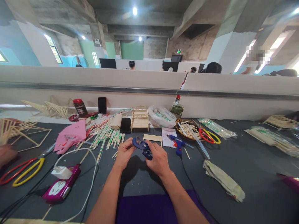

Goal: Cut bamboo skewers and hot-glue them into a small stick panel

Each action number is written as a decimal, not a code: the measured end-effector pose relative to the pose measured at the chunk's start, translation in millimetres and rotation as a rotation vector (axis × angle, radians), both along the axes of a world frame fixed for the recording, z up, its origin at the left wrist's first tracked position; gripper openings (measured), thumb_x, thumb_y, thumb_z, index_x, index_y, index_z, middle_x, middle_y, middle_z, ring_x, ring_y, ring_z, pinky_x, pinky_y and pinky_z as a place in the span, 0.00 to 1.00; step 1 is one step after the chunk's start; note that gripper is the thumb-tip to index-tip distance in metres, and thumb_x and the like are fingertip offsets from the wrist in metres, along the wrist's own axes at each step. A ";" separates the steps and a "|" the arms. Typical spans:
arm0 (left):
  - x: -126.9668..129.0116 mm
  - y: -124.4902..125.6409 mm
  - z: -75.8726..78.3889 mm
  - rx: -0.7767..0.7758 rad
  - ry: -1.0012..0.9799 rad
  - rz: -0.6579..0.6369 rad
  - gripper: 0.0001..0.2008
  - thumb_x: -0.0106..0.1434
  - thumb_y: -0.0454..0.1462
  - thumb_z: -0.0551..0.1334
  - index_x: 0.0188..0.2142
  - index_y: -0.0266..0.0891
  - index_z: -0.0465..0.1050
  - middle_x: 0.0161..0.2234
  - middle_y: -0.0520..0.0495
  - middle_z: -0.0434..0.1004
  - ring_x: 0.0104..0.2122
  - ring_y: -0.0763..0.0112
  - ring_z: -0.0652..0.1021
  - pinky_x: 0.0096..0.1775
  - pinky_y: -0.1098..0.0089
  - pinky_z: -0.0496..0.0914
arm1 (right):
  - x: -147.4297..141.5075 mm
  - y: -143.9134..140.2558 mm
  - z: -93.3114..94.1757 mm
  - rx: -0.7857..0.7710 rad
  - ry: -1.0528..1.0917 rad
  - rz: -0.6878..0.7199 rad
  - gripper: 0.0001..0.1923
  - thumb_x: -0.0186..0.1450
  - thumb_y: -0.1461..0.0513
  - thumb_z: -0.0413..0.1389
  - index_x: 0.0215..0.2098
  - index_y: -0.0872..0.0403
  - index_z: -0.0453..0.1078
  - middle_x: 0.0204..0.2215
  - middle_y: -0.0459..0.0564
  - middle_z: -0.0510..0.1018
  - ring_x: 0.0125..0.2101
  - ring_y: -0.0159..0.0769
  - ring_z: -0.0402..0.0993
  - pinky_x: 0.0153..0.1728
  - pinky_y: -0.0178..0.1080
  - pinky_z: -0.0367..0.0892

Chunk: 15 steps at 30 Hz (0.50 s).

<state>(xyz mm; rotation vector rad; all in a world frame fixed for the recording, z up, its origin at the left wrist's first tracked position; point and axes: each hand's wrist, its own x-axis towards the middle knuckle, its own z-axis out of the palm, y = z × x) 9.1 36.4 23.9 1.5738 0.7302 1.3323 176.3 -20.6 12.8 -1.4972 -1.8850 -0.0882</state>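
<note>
Two hands meet over the middle of the dark desk (245, 161), both closed on one small blue cutter (143, 148). The left hand (124, 153) pinches its rounded head end with fingertips, while the right hand (158, 158) wraps the handle from the other side, so the tool sits level between them and just above the desk, probably so its jaw can be seen and worked at close range. Whether anything lies in that jaw cannot be told. Just beyond the hands lies a flat panel of joined sticks (152, 137), and next to it a blue glue gun (177, 143) resting on a sheet of paper (168, 136), its cord trailing back toward the person. Loose chopsticks in green-printed wrappers (106, 135) fan out to the left, near a small stick-built model (140, 118) and a black phone (125, 125). Red and yellow scissors (209, 135) lie to the right beside a basket of sticks (185, 128); a second, larger pair (22, 169) lies far left near a magenta device (61, 187) with a white charger (61, 172) on top.
</note>
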 end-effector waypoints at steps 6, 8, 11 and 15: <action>-2.8 4.7 -5.7 -0.012 0.017 0.001 0.06 0.56 0.38 0.66 0.31 0.38 0.80 0.29 0.50 0.70 0.32 0.72 0.70 0.36 0.72 0.64 | -1.5 0.4 -7.2 -0.064 0.027 0.041 0.27 0.55 0.65 0.56 0.54 0.49 0.64 0.36 0.48 0.78 0.36 0.38 0.75 0.36 0.34 0.66; -2.5 5.5 -7.8 -0.031 0.008 0.008 0.06 0.56 0.39 0.66 0.30 0.38 0.79 0.29 0.50 0.71 0.32 0.72 0.70 0.36 0.73 0.64 | -2.6 1.6 -11.4 -0.084 0.097 0.082 0.25 0.56 0.65 0.55 0.52 0.48 0.66 0.36 0.46 0.79 0.35 0.37 0.76 0.35 0.33 0.67; -0.8 5.2 -10.5 -0.110 -0.057 0.028 0.07 0.55 0.40 0.67 0.32 0.39 0.79 0.30 0.50 0.72 0.32 0.72 0.72 0.36 0.73 0.65 | -0.9 5.8 -17.2 -0.060 0.288 0.077 0.25 0.56 0.64 0.54 0.53 0.48 0.64 0.40 0.46 0.79 0.38 0.36 0.77 0.39 0.34 0.68; 1.1 4.4 -13.0 -0.252 -0.132 0.050 0.10 0.55 0.41 0.67 0.35 0.40 0.79 0.32 0.50 0.76 0.32 0.73 0.73 0.35 0.75 0.65 | 8.9 13.1 -23.1 -0.022 0.443 -0.013 0.27 0.58 0.63 0.53 0.57 0.51 0.61 0.48 0.50 0.75 0.46 0.40 0.73 0.47 0.39 0.67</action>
